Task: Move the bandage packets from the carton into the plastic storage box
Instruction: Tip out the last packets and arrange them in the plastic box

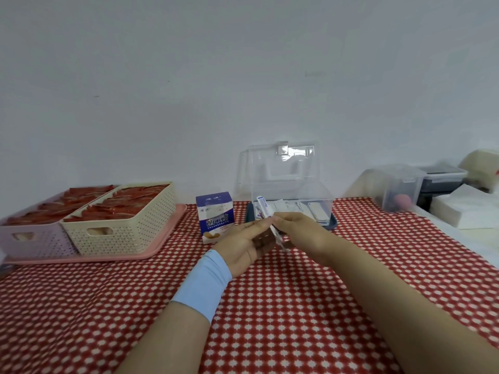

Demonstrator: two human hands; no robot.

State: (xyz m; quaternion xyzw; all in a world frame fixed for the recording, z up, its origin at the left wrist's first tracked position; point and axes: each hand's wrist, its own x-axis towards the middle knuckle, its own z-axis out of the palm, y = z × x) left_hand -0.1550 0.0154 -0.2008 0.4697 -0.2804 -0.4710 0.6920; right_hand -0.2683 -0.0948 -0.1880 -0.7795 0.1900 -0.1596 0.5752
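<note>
A blue and white bandage carton [215, 216] stands upright on the checked cloth, left of centre. Behind my hands sits the clear plastic storage box [321, 197], its lid tilted open against the wall, with several white packets lying inside. My left hand [247, 242] and my right hand [299, 232] meet just in front of the box. Together they pinch a bandage packet [275, 233] between the fingertips. Another blue-edged packet [263, 207] leans upright at the box's left front corner. My left wrist wears a light blue band.
A pink tray [164, 238] at the left carries a cream basket [127, 228] and a lilac basket [35, 236], both with red items. At the right are a clear bin [399, 187], a dark container [442, 179] and white paper [469, 209]. The box rests on a dark blue tray [330, 225].
</note>
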